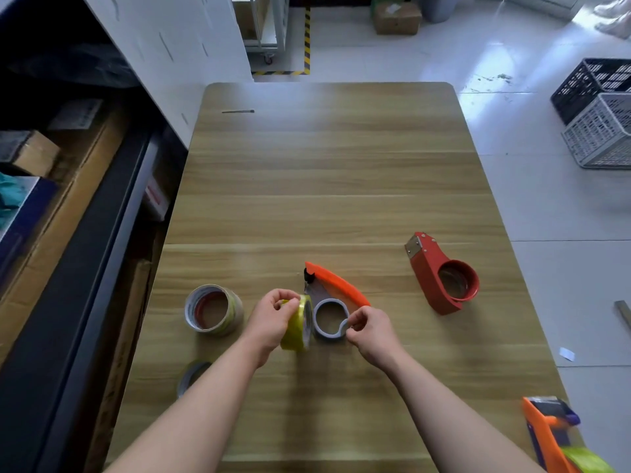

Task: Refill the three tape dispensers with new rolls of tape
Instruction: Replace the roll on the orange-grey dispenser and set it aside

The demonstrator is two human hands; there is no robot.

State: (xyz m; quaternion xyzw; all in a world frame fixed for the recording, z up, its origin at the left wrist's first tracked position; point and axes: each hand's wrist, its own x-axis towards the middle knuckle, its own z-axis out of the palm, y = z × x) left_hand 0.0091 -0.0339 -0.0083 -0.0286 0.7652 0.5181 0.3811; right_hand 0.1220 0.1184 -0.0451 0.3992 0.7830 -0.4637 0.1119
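a person's left hand grips a yellow tape roll, held on edge with fingers curled over its top, just beside the grey ring of an orange-and-grey tape dispenser lying flat on the wooden worktop. the right hand pinches the near right rim of that grey ring between thumb and curled fingers. the ring holds no tape, and the roll touches or nearly touches its left side.

to the left of the left hand, a stack of tape rolls stands on the worktop, apart from the hands. nearer the front edge, a single tape roll lies partly hidden behind the left forearm.

well to the right, a red tape dispenser rests on its side, its metal blade pointing away from the person and its round hub without a roll. at the near right corner of the worktop, an orange-and-purple tape dispenser sits partly out of frame, with yellow tape visible at its lower end.

a thin dark object, too small to identify, lies at the far left of the worktop. on the tiled floor to the right stand a black crate and a white crate; a cardboard box sits beyond the worktop.
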